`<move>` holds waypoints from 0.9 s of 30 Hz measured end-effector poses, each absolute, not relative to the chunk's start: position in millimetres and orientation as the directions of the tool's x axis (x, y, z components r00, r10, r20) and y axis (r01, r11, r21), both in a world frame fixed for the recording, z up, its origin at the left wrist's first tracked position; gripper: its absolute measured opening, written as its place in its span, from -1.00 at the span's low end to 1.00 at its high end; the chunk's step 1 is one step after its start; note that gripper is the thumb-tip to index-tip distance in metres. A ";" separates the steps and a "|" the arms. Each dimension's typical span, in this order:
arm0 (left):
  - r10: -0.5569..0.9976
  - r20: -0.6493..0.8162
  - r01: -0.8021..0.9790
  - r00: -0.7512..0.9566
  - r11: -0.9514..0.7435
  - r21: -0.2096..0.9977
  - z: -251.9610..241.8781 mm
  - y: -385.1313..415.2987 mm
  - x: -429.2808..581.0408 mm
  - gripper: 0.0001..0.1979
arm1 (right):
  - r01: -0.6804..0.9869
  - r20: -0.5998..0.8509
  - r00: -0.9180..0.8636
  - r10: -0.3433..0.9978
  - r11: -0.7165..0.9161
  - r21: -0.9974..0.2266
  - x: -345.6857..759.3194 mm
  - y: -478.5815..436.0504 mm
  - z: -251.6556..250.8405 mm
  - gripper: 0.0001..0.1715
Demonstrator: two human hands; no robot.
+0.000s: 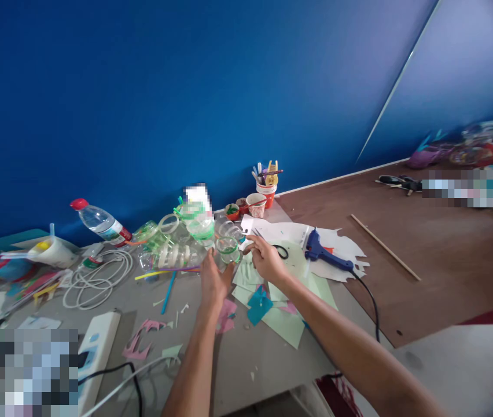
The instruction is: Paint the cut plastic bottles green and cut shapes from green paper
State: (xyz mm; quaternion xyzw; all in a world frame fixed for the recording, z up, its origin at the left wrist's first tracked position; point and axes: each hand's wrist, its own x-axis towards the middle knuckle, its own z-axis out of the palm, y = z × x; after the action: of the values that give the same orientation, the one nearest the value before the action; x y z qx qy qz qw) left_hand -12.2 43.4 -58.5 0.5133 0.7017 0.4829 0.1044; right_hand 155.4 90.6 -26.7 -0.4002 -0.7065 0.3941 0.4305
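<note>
My left hand is curved around the near side of a clear plastic cup-shaped piece with a green band, thumb and fingers on either side of it. At the piece's right edge, my right hand has its fingers curled in a pinch; whatever lies between the fingertips is too small to make out. Scissors with a black handle loop show partly behind the right hand. Just beyond the left hand stands a clear cup with green liquid or tint. Cut clear bottle parts lie to the left.
A blue glue gun rests on white paper, its cord running off the table edge. Paint cups, a tilted water bottle, coiled white cable, a power strip, paper scraps and a wooden stick surround the work.
</note>
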 end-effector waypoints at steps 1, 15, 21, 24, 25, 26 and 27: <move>0.823 0.353 0.627 -0.445 0.006 0.779 -58.3 43.6 -11.7 -0.33 | 0.239 0.284 -0.306 0.909 0.362 -0.901 154.9 90.3 -27.0 -0.52; 0.816 0.288 0.625 -0.502 0.112 0.772 -48.0 52.4 2.3 -0.29 | 0.014 0.166 -0.268 0.949 0.176 -0.984 152.9 87.4 -35.8 -0.40; 0.816 0.300 0.622 -0.495 0.090 0.778 -51.8 53.5 1.9 -0.33 | -0.175 0.092 -0.277 0.956 0.044 -0.984 150.7 88.1 -35.2 -0.31; 0.806 0.308 0.624 -0.506 0.095 0.776 -53.2 54.1 1.7 -0.33 | -0.226 0.056 -0.288 0.956 -0.011 -0.974 150.8 88.2 -30.8 -0.25; 0.802 0.311 0.624 -0.509 0.095 0.775 -53.3 54.1 1.8 -0.33 | -0.239 0.042 -0.291 0.956 -0.030 -0.971 150.9 88.4 -29.5 -0.24; 0.799 0.314 0.624 -0.513 0.096 0.776 -53.4 54.0 2.0 -0.33 | -0.251 0.029 -0.296 0.955 -0.049 -0.967 151.2 88.7 -28.5 -0.22; 0.797 0.314 0.622 -0.516 0.096 0.777 -53.2 53.7 2.3 -0.33 | -0.262 0.018 -0.302 0.953 -0.065 -0.963 151.5 89.0 -27.8 -0.21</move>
State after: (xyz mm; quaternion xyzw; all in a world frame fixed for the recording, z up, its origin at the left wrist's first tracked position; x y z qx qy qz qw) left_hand 2.3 53.7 -53.2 0.4831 0.7344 0.4674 0.0937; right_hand 151.5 89.0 -27.8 -0.3514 -0.4918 0.6395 0.4751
